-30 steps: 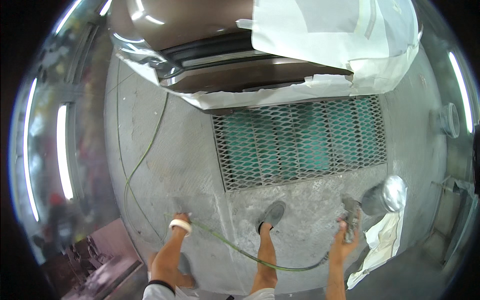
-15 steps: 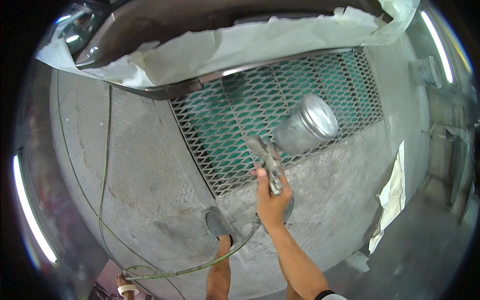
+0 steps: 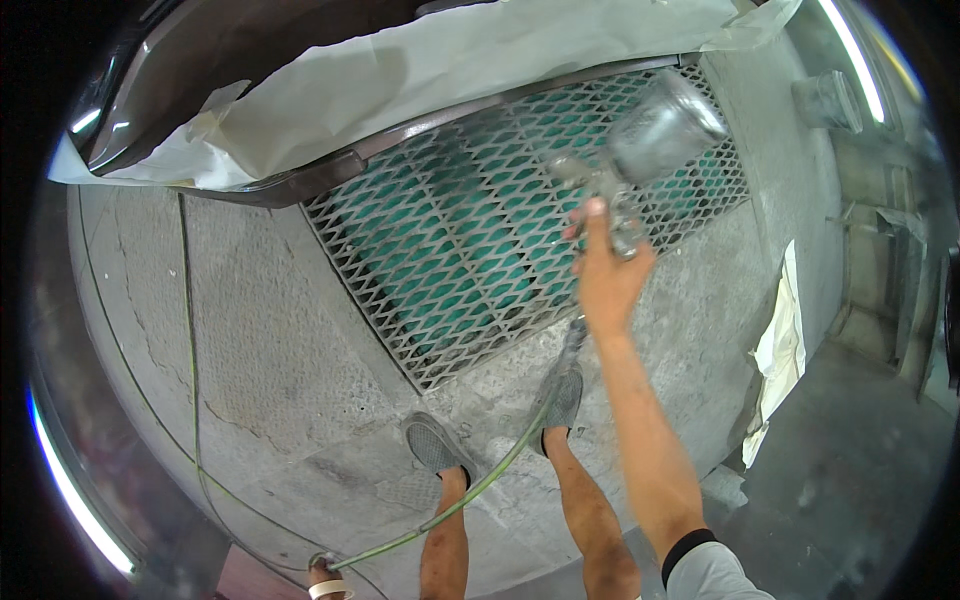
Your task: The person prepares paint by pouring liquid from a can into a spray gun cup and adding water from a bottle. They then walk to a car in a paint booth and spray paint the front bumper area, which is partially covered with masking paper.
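Observation:
My right hand [image 3: 612,285] is closed round the handle of a metal spray gun [image 3: 603,182], held out over the floor grate. On the gun sits a silvery paint cup [image 3: 663,135], tilted and slightly blurred. From the handle a green air hose [image 3: 470,490] curves down to the lower left. There my left hand [image 3: 322,571] grips the hose, mostly cut off by the lower edge, with a pale ring [image 3: 330,590] round the wrist. Beyond the gun is a dark, glossy car body part [image 3: 260,45], its lower side covered by pale masking paper [image 3: 400,85].
The metal grate [image 3: 470,240] with green material beneath lies before my feet [image 3: 438,445]. Thin hoses [image 3: 192,330] run along the floor at left. At right are a clear container [image 3: 828,100] and a torn paper sheet [image 3: 780,350].
My right hand has carried the spray gun forward and to the right, farther over the grate. My left hand, still on the hose, has shifted right and down in view.

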`<state>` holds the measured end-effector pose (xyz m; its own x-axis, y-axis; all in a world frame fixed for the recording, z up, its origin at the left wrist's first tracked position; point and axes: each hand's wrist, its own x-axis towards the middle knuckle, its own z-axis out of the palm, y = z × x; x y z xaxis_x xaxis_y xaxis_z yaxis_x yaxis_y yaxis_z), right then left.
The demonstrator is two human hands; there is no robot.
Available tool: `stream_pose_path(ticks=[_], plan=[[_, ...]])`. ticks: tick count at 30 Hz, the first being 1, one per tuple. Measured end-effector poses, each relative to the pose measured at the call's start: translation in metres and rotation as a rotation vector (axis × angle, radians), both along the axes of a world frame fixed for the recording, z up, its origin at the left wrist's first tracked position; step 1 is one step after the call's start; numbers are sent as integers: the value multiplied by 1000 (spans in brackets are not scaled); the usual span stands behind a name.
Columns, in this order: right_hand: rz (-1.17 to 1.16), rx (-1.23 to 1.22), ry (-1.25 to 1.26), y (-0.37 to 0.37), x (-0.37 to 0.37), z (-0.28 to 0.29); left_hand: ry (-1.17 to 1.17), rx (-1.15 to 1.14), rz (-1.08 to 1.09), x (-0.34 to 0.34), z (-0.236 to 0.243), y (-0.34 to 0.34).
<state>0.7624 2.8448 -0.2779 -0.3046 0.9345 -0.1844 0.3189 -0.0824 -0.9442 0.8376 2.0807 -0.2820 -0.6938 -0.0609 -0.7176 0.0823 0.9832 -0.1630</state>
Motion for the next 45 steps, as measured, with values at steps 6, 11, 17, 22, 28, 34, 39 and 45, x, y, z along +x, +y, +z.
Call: stream_pose_path(ticks=[6, 11, 17, 22, 28, 34, 39, 45], plan=[[-196, 264, -26, 50, 16, 5, -22, -50, 11, 32, -14, 49], [-92, 167, -7, 39, 8, -9, -44, -42, -23, 25, -3, 52], [181, -25, 78, -23, -4, -16, 47, 61, -103, 33, 18, 17], [313, -277, 147, -37, 6, -12, -32, -9, -49, 41, 19, 25], [221, -158, 172, 9, 1, -37, -29, -55, -54, 61, 21, 51], [105, -133, 112, 94, 16, -29, -10, -56, -139, 64, 10, 98], [-1, -48, 172, 159, 37, -31, -253, -79, -104, 54, 16, 202], [16, 12, 161, 236, 49, -30, -145, 27, -152, 68, 7, 269]])
